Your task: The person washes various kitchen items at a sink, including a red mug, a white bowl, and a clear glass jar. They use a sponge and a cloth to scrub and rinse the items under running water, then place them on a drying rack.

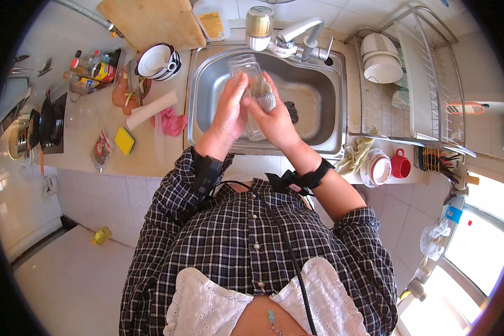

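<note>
Over the stainless steel sink (332, 90), a transparent glass jar (244, 64) is held with its threaded mouth towards the tap. My left hand (229, 110) wraps the jar from the left side. From the right, my right hand (277, 122) presses a grey-white ribbed scrubbing pad (266, 100) against the glass. The palms partly hide the jar's middle, while its base shows below between the wrists. A dark scouring pad (291, 111) lies on the sink floor, just right of my right hand.
Behind the sink stand a tap (311, 35) and its filter (259, 27). A wire dish rack (428, 75) with bowls is at the right, above a red mug (400, 164). Leftward on the counter are a yellow sponge (125, 140), pink cloth (171, 122) and striped pot (157, 63).
</note>
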A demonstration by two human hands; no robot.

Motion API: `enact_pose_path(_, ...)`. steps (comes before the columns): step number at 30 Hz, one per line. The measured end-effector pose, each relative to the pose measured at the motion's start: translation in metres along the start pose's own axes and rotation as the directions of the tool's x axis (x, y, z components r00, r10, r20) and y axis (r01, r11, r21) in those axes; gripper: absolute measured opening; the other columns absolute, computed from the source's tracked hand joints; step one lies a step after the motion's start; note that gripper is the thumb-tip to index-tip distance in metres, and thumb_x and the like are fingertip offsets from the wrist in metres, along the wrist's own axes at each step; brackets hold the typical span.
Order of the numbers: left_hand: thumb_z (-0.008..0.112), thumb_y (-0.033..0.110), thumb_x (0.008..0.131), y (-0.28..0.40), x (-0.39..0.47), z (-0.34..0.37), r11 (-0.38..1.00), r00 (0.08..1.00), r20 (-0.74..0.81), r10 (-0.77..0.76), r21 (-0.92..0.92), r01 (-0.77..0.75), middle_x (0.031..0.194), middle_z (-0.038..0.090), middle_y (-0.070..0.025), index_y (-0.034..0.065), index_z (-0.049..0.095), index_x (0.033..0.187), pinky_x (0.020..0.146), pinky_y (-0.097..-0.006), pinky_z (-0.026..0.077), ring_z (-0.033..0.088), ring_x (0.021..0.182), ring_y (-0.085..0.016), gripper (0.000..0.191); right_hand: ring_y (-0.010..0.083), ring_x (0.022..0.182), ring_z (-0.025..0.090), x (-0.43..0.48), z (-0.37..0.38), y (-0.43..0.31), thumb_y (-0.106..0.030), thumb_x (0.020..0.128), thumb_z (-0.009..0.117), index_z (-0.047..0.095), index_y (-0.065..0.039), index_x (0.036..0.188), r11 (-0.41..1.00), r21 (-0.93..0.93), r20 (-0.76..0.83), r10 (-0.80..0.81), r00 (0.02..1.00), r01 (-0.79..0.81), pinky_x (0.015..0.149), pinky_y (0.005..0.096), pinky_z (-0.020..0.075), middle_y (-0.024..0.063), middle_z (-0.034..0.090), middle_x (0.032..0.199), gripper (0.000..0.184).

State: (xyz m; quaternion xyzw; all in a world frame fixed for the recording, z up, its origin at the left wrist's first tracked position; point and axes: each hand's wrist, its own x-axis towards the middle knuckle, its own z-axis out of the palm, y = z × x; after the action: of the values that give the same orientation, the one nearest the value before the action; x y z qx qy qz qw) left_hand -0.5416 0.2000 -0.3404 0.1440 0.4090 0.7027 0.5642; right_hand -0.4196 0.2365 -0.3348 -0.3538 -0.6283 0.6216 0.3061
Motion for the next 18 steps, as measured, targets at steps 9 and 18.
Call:
enact_pose_path(9,0.069,0.030,0.095,0.036,0.024,-0.005,0.975,0.937,0.300,-0.179,-0.076,0.211,0.118,0.068,-0.0144,0.0041,0.048,0.143,0.103,-0.0424,0.051,0.063,0.120,-0.031,0.059,0.0209,0.093,0.070,0.008,-0.044,-0.006,-0.029,0.088,0.078,0.051,-0.003,0.137,0.516,0.526,0.660,0.255,0.707,-0.676,0.079,0.0335,0.0571,0.0123,0.066,0.118,0.061)
enact_pose_path(18,0.076,0.008,0.085,0.033,0.050,-0.005,0.999,0.999,-0.035,-0.022,0.047,0.024,0.108,0.068,-0.0178,0.0028,0.038,0.137,0.079,-0.0394,0.057,0.070,0.092,-0.027,0.065,0.0303,0.094,0.070,-0.001,-0.015,-0.017,-0.025,0.084,0.081,0.044,-0.009,0.146,0.964,-0.267,0.095,0.039,0.995,-0.013,0.081,0.0380,0.0577,0.0171,0.063,0.123,0.074)
